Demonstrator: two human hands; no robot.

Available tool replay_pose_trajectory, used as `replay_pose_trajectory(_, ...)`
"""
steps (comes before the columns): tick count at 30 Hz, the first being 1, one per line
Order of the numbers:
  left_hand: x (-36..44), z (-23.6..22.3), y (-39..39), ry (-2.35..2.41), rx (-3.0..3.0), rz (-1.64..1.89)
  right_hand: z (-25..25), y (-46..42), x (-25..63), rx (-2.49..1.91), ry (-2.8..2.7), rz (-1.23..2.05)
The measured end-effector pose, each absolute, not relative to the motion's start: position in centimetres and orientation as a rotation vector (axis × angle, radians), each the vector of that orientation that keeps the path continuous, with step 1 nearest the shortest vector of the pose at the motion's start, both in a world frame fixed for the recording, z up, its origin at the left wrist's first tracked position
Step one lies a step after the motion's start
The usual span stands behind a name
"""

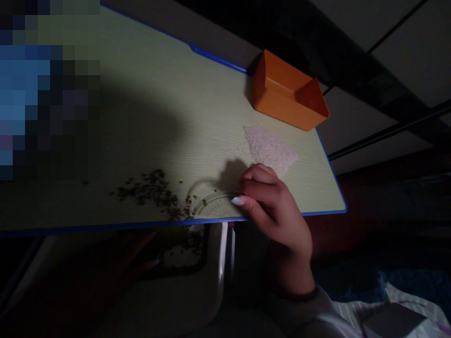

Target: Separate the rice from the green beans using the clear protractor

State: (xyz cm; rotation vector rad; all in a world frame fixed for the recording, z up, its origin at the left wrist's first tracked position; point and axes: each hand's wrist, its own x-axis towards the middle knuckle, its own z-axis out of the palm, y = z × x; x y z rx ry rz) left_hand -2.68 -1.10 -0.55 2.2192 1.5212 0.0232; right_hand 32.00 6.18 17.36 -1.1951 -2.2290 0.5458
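My right hand (278, 206) is closed on a clear protractor (220, 205), which lies against the tabletop at its near edge. Small dark green beans (155, 190) are scattered to the left of the protractor, some right against it. Below the table edge is a dark-rimmed tray (197, 267) with more of these beans inside. My left hand (139, 256), dim in shadow, grips the tray's left side. Beyond my right knuckles lies a heap of pale, rice-like grains (269, 146).
An orange open box (287, 105) stands at the table's far right corner. The pale table (148, 126) has a blue rim. Under it is a white-framed chair (221, 277). Pale cloth (405, 300) lies at lower right. The upper left is pixelated.
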Motion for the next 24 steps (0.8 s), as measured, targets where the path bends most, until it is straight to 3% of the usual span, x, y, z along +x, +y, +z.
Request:
replay_pose_trajectory(13, -1.5, 0.5, -0.4, 1.450, 2.316, 0.107, 17.5, 7.4, 28.3, -1.373, -2.310, 0.387)
replay_pose_trajectory(24, -3.1, -0.9, -1.4, 1.485, 2.259, 0.040, 17.3, 7.3, 32.0, -1.478, -1.996, 0.361)
